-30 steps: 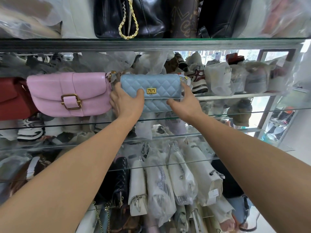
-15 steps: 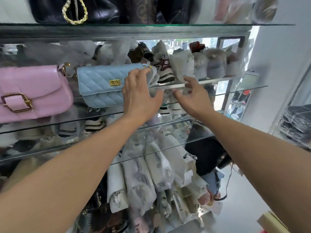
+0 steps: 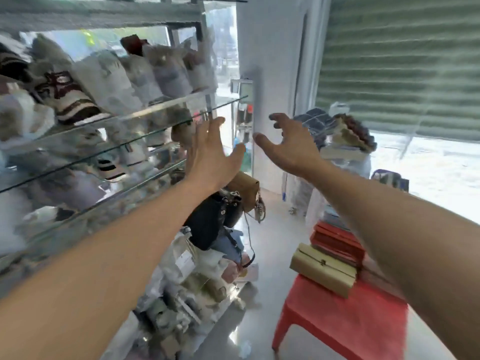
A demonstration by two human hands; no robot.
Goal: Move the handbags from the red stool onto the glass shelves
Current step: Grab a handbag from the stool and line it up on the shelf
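Just off the end of the glass shelves (image 3: 145, 131), seen from the head camera, a person's two hands are raised in the air with nothing in either. The left hand (image 3: 211, 152) is flat, its fingers straight and close together, its fingertips near the corner of a shelf. The right hand (image 3: 288, 149) is beside it and apart from it, with thumb out and fingers spread and loosely hooked, in front of a white pillar (image 3: 272, 48). Low on the right, the red stool (image 3: 350, 326) stands on the floor, partly covered by the right forearm. A tan handbag (image 3: 322, 271) lies on the stool's near side, with a stack of red handbags (image 3: 337, 242) touching it from behind. The shelves on the left carry rows of plastic-wrapped goods (image 3: 111, 81), blurred. A black bag (image 3: 210, 219) and a brown bag (image 3: 246, 188) hang below the shelf ends. A green roller shutter (image 3: 397, 61) fills the upper right.
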